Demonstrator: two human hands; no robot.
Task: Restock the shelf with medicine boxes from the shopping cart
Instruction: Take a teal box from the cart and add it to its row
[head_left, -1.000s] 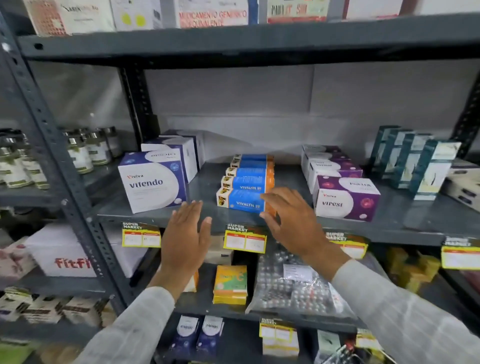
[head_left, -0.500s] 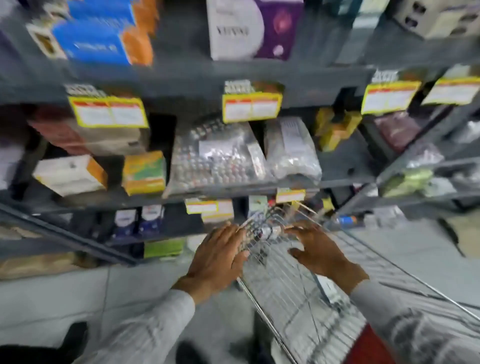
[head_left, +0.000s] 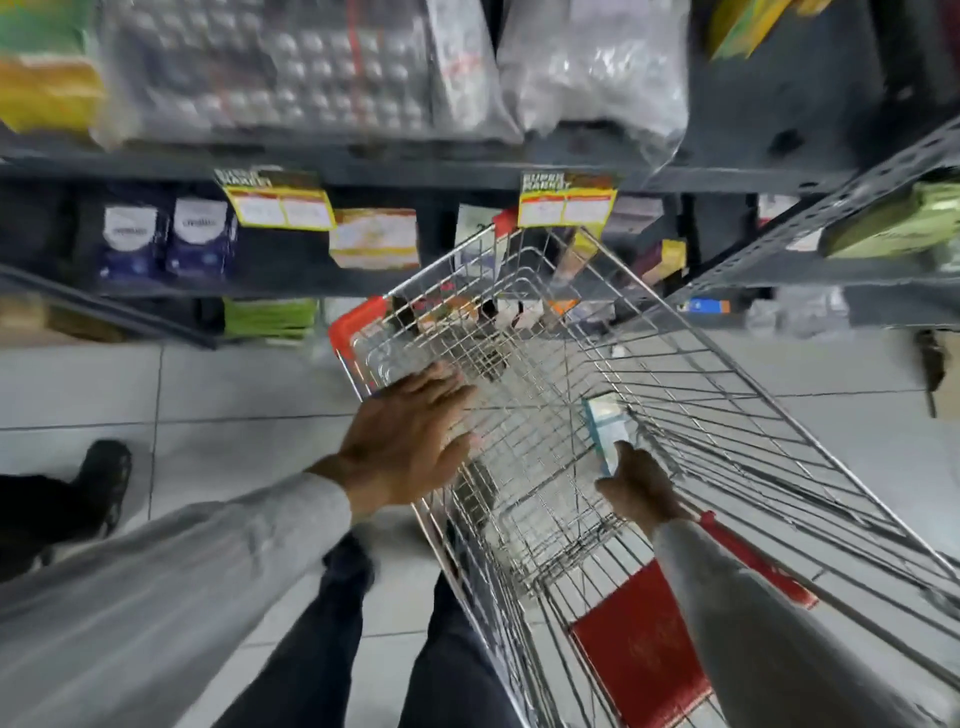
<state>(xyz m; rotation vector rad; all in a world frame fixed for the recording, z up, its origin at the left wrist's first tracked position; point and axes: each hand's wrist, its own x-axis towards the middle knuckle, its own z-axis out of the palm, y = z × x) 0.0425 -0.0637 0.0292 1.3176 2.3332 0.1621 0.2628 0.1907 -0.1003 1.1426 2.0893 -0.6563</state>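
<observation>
I look down into a wire shopping cart (head_left: 727, 374) parked against the grey metal shelf (head_left: 415, 171). A white and teal medicine box (head_left: 602, 421) lies in the cart near its right side. My right hand (head_left: 641, 486) reaches inside and its fingers close on the box's near end. Fingers spread, my left hand (head_left: 410, 436) lies palm down on the cart's left rim and holds nothing. Apart from this box the cart's basket looks bare. The frame is blurred by motion.
Bags of blister packs (head_left: 291, 67) fill the shelf level above the cart. Dark blue boxes (head_left: 166, 239) and yellow price tags (head_left: 566, 205) sit lower. The cart's red seat flap (head_left: 644, 654) is near me. Someone's dark shoe (head_left: 106, 478) stands on the tiled floor at left.
My view swung down from the upper shelf to the cart. Both hands dropped from the shelf: the left settled on the cart's rim, the right went inside onto the box.
</observation>
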